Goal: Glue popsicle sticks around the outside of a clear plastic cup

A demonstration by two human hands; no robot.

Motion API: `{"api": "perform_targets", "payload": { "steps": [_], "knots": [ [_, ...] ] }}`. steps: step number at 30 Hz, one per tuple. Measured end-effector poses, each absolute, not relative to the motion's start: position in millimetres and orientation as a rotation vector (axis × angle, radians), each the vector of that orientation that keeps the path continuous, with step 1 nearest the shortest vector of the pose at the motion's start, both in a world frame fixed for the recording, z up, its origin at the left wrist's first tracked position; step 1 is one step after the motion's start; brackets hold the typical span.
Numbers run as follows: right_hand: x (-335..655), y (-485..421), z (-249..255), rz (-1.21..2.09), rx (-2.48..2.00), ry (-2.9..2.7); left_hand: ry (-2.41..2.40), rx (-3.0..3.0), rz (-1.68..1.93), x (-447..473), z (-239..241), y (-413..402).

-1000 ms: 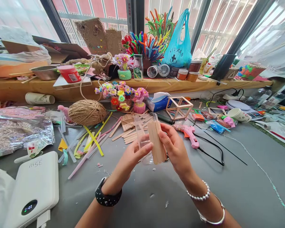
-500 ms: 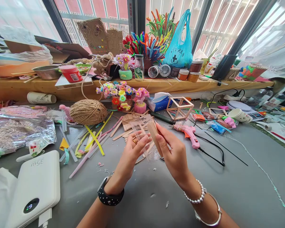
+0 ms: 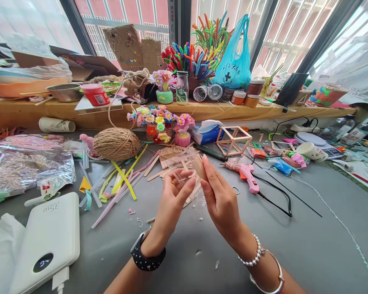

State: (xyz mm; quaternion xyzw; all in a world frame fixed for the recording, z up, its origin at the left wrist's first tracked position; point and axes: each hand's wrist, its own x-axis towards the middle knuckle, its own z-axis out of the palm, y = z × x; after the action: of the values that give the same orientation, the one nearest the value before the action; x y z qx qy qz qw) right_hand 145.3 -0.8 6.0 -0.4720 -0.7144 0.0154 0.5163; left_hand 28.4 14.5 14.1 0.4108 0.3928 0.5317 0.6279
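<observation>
Between thumb and fingers, my right hand (image 3: 220, 192) grips a small bundle of wooden craft sticks (image 3: 198, 167), tilted upward. My left hand (image 3: 175, 194) pinches a clear plastic bag (image 3: 180, 163) that hangs beside the sticks. Both hands are close together above the grey table (image 3: 184, 253). Behind them a pile of loose craft sticks (image 3: 167, 157) lies on the table, partly hidden by the bag. A pink glue gun (image 3: 244, 173) rests to the right of my right hand. An open cube frame of sticks (image 3: 234, 141) stands farther back.
A ball of twine (image 3: 117, 144) and yellow and clear strips (image 3: 122, 181) lie to the left. A white power bank (image 3: 49, 245) is at the front left. Crocheted flowers (image 3: 184, 122) stand before the shelf (image 3: 171, 112). The glue gun's black cord (image 3: 282, 192) loops rightward.
The craft sticks in my right hand have turned so a broad face shows, and my right fingers have shifted along them. The view has moved slightly.
</observation>
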Motion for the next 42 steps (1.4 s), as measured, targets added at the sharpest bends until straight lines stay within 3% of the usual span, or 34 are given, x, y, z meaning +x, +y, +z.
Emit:
{"api": "perform_targets", "payload": {
  "steps": [11, 20, 29, 42],
  "knots": [
    [145.1, -1.5, 3.7, 0.08, -1.093, -1.695, 0.902, 1.034, 1.304, 28.4, 13.0, 12.7],
    [148.4, -2.3, 12.7, 0.717, -1.124, -1.455, 1.043, 1.315, 1.389, 21.6, 16.9, 9.9],
    [141.9, -3.5, 5.9, 0.767, -1.079, -1.378, 1.046, 1.557, 1.658, 20.4, 18.7, 3.2],
    [146.7, 1.1, -1.2, 0.88, -0.968, -1.102, 0.82, 1.658, 1.202, 16.9, 25.0, -5.1]
  ]
}}
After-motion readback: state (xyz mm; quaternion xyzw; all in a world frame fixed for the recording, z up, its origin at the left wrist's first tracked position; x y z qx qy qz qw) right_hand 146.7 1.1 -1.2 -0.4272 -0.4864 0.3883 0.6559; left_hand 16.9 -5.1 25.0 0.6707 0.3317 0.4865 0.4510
